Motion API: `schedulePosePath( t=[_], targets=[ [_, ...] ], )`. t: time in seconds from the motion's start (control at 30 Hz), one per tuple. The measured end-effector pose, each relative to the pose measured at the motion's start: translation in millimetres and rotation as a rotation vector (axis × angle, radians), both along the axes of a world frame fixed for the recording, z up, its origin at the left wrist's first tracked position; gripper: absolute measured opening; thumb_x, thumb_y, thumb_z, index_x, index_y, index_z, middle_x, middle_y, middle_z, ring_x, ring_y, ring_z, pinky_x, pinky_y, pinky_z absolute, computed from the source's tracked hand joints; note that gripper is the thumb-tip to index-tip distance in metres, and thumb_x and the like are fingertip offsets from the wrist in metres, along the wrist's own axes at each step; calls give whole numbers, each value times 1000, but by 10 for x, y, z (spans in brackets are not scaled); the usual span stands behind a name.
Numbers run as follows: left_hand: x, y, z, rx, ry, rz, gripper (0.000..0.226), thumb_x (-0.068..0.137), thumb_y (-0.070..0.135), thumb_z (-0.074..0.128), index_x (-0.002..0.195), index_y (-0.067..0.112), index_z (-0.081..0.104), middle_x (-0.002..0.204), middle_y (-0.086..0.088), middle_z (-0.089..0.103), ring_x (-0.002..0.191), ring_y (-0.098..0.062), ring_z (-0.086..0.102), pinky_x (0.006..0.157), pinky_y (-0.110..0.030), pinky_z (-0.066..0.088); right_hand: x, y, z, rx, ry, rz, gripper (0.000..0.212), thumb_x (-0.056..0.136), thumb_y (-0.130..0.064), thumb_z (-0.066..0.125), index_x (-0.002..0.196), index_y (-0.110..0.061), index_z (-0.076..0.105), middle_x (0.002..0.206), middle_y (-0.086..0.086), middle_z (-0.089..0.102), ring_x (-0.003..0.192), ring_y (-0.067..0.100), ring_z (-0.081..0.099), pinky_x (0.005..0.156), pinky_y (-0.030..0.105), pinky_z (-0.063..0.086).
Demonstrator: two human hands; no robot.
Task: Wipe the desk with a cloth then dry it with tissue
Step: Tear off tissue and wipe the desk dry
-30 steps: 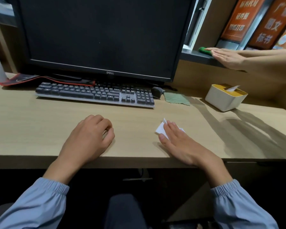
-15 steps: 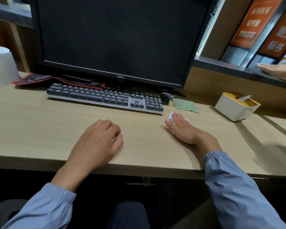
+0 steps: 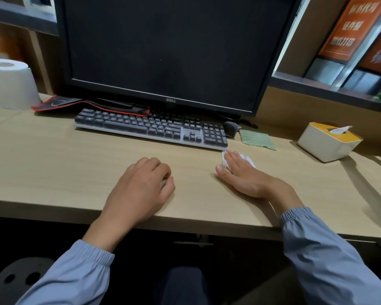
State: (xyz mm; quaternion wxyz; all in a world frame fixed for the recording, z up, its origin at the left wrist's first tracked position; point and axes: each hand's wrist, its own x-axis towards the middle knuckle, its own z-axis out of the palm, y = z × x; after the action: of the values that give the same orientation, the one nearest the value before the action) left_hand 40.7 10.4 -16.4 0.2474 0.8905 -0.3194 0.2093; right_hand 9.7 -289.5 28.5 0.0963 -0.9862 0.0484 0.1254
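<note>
From the head view, the right hand (image 3: pixel 244 179) lies flat, palm down, with its fingers straight and together, pressing a crumpled white tissue (image 3: pixel 225 161) against the desk (image 3: pixel 53 168). The tissue shows only past the fingertips and along the outer side of the hand, just in front of the right end of the keyboard (image 3: pixel 150 126) and about midway between the desk's front and back edges. The left hand (image 3: pixel 141 190) rests near the front edge, left of the right hand and apart from it, knuckles up, fingers loosely curled under and relaxed, gripping nothing that can be seen. The green cloth (image 3: pixel 257 139) lies spread flat behind the tissue, touched by neither hand, just beside the dark mouse (image 3: pixel 231 128) at the keyboard's right end. A black monitor (image 3: pixel 169 47) fills the back of the desk behind the keyboard, and a red-edged black mat (image 3: pixel 75 104) is tucked under its left side. A white paper roll (image 3: pixel 9 84) stands upright at the back left corner. Towards the right edge sits a white tissue box (image 3: pixel 326 148) with a yellow top and a sheet poking out. Above it runs a dark ledge (image 3: pixel 317 89) with blurred orange signs (image 3: pixel 350 27) behind it.
</note>
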Motion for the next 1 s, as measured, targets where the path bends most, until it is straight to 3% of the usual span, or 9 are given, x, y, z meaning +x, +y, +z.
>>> schedulePosePath(
  t=[0.3,0.6,0.73,0.9,1.0],
  targets=[
    [1,6,6,2,10,-6,17,99,34,56,98,20,66,95,7,58,91,-18,52,83,-40,49,-27,527,35,34,36,73,93,97,-78,11,164,-19,-16,169,-8,-26,154,8,-26,116,29,-16],
    [16,22,-4,-45,38,24,13,98,24,55,103,16,64,98,3,57,94,-19,51,82,-42,51,246,1031,-18,4,25,196,90,101,-74,11,164,-16,-16,170,-2,-26,155,11,-26,118,30,-14],
    [21,34,15,-56,82,77,23,95,18,49,113,11,62,106,-2,58,101,-24,50,86,-44,49,289,1112,-1,16,36,239,84,104,-69,15,164,-18,-16,170,-3,-27,154,9,-28,124,34,-14],
    [28,46,0,-54,90,94,25,94,17,50,114,10,64,108,-4,61,103,-27,53,86,-47,50,1,1117,79,42,89,263,86,102,-72,15,163,-22,-20,167,-10,-33,150,3,-34,125,35,-15],
    [33,45,-23,-67,93,114,23,94,16,51,110,10,65,105,-5,61,99,-28,54,84,-49,50,-425,1126,80,41,119,287,85,101,-73,16,161,-27,-23,163,-16,-38,144,-5,-40,122,28,-19]
  ],
)
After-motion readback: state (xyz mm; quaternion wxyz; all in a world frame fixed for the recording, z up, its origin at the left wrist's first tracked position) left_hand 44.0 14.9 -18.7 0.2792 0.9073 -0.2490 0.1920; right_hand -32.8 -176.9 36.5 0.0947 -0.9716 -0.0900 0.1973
